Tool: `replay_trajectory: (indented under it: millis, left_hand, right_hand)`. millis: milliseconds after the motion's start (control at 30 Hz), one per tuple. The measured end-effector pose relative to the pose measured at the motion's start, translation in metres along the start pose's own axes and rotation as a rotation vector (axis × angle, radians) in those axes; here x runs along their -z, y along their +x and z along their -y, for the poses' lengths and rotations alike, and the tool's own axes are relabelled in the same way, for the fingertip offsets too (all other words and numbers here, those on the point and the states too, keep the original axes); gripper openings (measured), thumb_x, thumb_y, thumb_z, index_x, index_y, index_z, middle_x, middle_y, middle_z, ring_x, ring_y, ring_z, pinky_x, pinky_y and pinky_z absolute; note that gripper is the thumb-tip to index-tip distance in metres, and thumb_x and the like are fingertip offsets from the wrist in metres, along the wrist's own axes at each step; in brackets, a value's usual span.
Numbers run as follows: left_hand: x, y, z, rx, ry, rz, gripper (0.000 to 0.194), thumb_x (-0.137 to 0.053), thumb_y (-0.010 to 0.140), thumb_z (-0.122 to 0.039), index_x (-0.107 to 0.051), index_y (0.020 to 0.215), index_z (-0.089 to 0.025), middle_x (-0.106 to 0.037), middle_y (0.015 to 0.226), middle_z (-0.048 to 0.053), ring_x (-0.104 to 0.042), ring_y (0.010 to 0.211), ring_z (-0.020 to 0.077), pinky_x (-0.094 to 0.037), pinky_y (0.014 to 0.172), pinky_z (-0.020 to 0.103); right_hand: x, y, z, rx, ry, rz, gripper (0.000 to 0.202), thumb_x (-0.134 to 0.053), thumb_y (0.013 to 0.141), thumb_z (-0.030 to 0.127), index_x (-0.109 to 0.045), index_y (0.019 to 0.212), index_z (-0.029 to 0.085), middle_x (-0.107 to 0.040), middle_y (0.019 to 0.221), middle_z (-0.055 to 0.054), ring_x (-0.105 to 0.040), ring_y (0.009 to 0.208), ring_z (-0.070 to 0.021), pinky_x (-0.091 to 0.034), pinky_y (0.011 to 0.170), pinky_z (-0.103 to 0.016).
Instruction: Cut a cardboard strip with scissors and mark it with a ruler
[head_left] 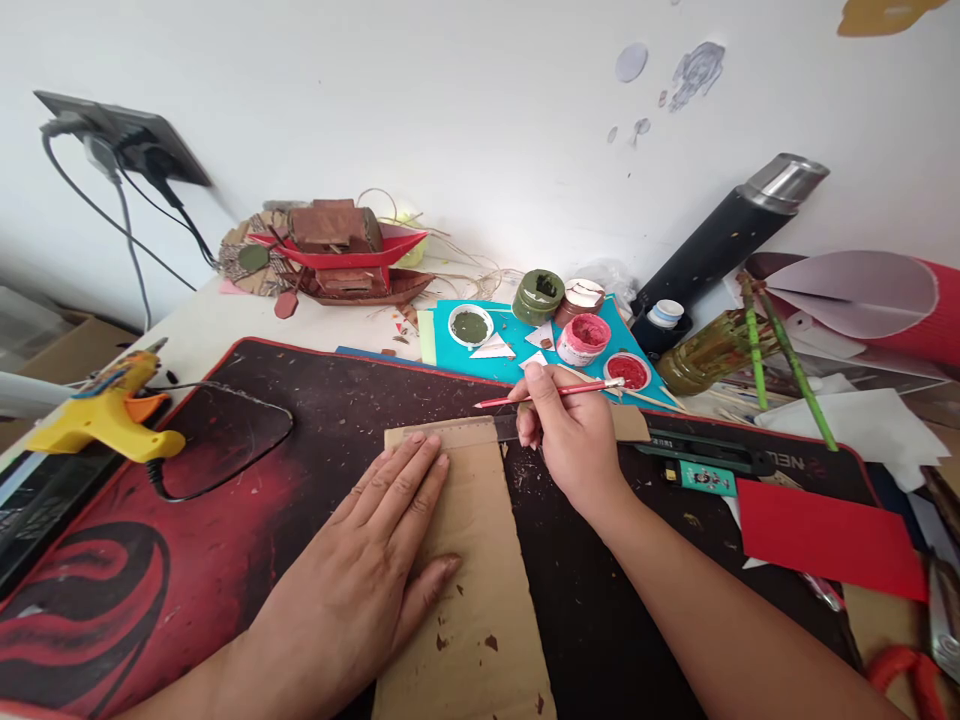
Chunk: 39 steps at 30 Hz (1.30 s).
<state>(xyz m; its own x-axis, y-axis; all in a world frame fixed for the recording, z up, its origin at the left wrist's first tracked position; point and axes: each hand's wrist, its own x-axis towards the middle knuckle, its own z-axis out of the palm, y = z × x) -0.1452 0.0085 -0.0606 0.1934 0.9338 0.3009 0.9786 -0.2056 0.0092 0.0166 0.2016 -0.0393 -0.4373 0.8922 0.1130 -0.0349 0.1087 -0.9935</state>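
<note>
A long strip of brown cardboard [480, 540] lies on the black and red mat [592, 590]. My left hand [375, 530] rests flat on its left side, palm down, fingers near the far end. Across that far end lies a transparent ruler [465, 430], partly under my left fingertips. In my right hand [566, 430] is a red pencil [581, 388], pinched between thumb and fingers, its tip pointing left above the mat. Below the right fingers the ruler continues over the mat, near a small cardboard piece [628, 423].
Open paint pots [538, 297] and lids stand on a blue sheet [450, 345] behind. A yellow glue gun [112, 420] with its cord is at left, model boats [337, 250] at the back. A cutter [705, 450], red card [829, 540] and dark flask [720, 240] are at right.
</note>
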Motion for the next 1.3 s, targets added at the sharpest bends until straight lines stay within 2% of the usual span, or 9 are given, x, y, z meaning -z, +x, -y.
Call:
replay_trajectory:
  millis: [233, 500, 700, 833, 1067, 1300]
  left_hand:
    - [0.0001, 0.0001, 0.0000, -0.001, -0.035, 0.001, 0.077, -0.044, 0.114, -0.049, -0.025, 0.175, -0.007, -0.041, 0.177, 0.019, -0.044, 0.162, 0.0345, -0.045, 0.128, 0.052]
    - [0.0039, 0.0014, -0.0017, 0.017, -0.010, -0.002, 0.075, -0.049, 0.111, -0.048, -0.033, 0.173, -0.008, -0.048, 0.173, 0.017, -0.042, 0.161, 0.0390, -0.043, 0.126, 0.054]
    - [0.0053, 0.0014, -0.0021, 0.023, -0.007, -0.008, 0.073, -0.050, 0.111, -0.045, -0.035, 0.172, -0.008, -0.051, 0.171, 0.017, -0.053, 0.151, 0.0361, -0.045, 0.121, 0.050]
    - [0.0053, 0.0022, -0.0016, 0.013, 0.004, -0.013, 0.071, -0.048, 0.112, -0.046, -0.037, 0.170, -0.007, -0.052, 0.170, 0.017, -0.053, 0.151, 0.0358, -0.045, 0.120, 0.050]
    - [0.0051, 0.0034, -0.0014, 0.024, -0.027, -0.014, 0.074, -0.048, 0.112, -0.047, -0.031, 0.174, -0.011, -0.052, 0.171, 0.016, -0.054, 0.152, 0.0348, -0.046, 0.120, 0.049]
    - [0.0053, 0.0032, -0.0010, 0.015, -0.012, -0.023, 0.072, -0.046, 0.112, -0.048, -0.034, 0.173, -0.009, -0.051, 0.171, 0.017, -0.054, 0.151, 0.0348, -0.046, 0.120, 0.049]
  right_hand:
    - [0.0001, -0.0002, 0.0019, 0.002, -0.014, 0.003, 0.054, -0.067, 0.103, 0.067, -0.070, 0.075, 0.021, -0.056, 0.050, 0.004, -0.050, 0.042, -0.0110, -0.037, 0.043, -0.023]
    - [-0.0002, -0.0005, 0.0019, -0.002, -0.030, 0.005, 0.054, -0.067, 0.103, 0.067, -0.069, 0.073, 0.021, -0.055, 0.049, 0.004, -0.050, 0.042, -0.0114, -0.036, 0.043, -0.024]
    - [-0.0011, -0.0003, 0.0017, -0.004, -0.037, 0.008, 0.053, -0.066, 0.104, 0.065, -0.068, 0.073, 0.021, -0.055, 0.050, 0.003, -0.050, 0.042, -0.0113, -0.036, 0.043, -0.024]
    - [-0.0007, -0.0002, 0.0018, -0.005, -0.045, 0.009, 0.054, -0.065, 0.104, 0.065, -0.066, 0.072, 0.021, -0.055, 0.050, 0.004, -0.050, 0.042, -0.0113, -0.036, 0.043, -0.024]
    - [-0.0009, -0.0018, 0.0004, -0.026, -0.036, 0.006, 0.054, -0.066, 0.103, 0.067, -0.068, 0.074, 0.022, -0.055, 0.050, 0.004, -0.050, 0.042, -0.0113, -0.036, 0.043, -0.024]
    - [-0.0008, -0.0012, 0.0001, -0.030, -0.047, 0.004, 0.057, -0.065, 0.101, 0.071, -0.067, 0.074, 0.022, -0.055, 0.050, 0.004, -0.050, 0.043, -0.0117, -0.037, 0.043, -0.024]
